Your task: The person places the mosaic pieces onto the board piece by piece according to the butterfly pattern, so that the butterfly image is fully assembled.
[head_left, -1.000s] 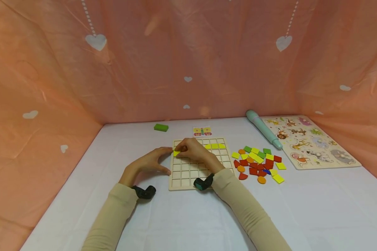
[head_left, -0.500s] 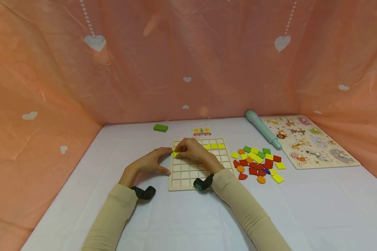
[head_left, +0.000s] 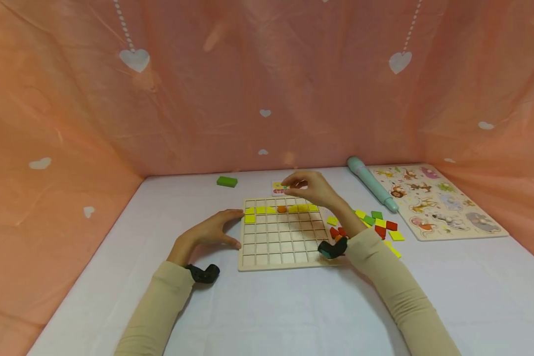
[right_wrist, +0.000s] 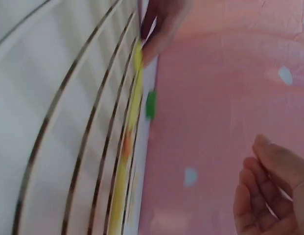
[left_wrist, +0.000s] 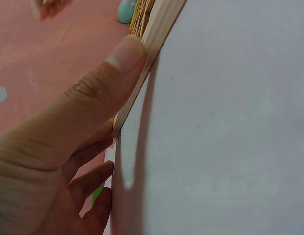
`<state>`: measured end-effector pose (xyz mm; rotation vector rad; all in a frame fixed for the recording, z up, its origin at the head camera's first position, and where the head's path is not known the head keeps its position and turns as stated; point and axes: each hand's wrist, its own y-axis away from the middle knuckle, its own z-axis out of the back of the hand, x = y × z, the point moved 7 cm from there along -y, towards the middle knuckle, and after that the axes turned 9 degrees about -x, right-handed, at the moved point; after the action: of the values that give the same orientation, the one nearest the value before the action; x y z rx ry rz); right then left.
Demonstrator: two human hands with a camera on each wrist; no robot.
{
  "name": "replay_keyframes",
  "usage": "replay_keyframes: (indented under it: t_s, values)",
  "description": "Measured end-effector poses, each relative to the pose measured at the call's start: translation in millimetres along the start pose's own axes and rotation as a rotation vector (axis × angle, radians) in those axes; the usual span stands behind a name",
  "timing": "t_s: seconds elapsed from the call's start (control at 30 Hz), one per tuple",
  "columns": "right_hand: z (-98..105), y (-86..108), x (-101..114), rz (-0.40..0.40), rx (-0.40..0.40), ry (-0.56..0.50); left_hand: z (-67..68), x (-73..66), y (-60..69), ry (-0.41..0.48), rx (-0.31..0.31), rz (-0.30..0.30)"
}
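Observation:
A wooden grid board (head_left: pixel 276 244) lies on the white cloth. Along its far rows sit several yellow tiles (head_left: pixel 260 210) and one orange disc (head_left: pixel 282 209); another yellow tile (head_left: pixel 249 219) occupies the second row's left cell. My left hand (head_left: pixel 211 230) rests at the board's left edge, thumb (left_wrist: pixel 126 56) and fingers spread along it. Above the board's far side hovers my right hand (head_left: pixel 313 189), with loosely bent fingers (right_wrist: pixel 259 191) and nothing visible between them. Behind the board, a small picture card (head_left: pixel 278 187) is partly covered by that hand.
Loose red, green and yellow pieces (head_left: pixel 396 236) lie right of the board, some hidden by the right forearm. Farther right are a mint-green microphone-shaped object (head_left: pixel 371 183) and an animal puzzle board (head_left: pixel 445 202). A green block (head_left: pixel 227 181) stands at the back left.
My right hand has lifted off the yellow tile in the second row and moved right and back, uncovering the tiles and orange disc. My left hand stays put.

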<state>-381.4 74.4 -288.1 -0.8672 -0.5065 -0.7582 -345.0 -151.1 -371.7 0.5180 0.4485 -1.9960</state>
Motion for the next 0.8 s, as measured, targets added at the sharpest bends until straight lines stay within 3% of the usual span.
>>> replay_keyframes:
  t_s: [0.17,0.4,0.57,0.8]
  values:
    - [37.0,24.2,-26.3,-0.060,0.055,0.046,1.6,1.5,3.8,0.004,0.004,0.030]
    - [66.3,63.2,-76.1,-0.187,0.204,0.067,0.2,0.0,3.4,0.013,0.013,0.016]
    - [75.3,79.0,-98.8,-0.219,0.258,0.110,0.1,-1.2,2.6,0.014,0.013,0.010]
    - [69.8,83.5,-103.9,-0.188,0.334,0.080,0.0,-2.2,1.6,0.011,0.011,-0.001]
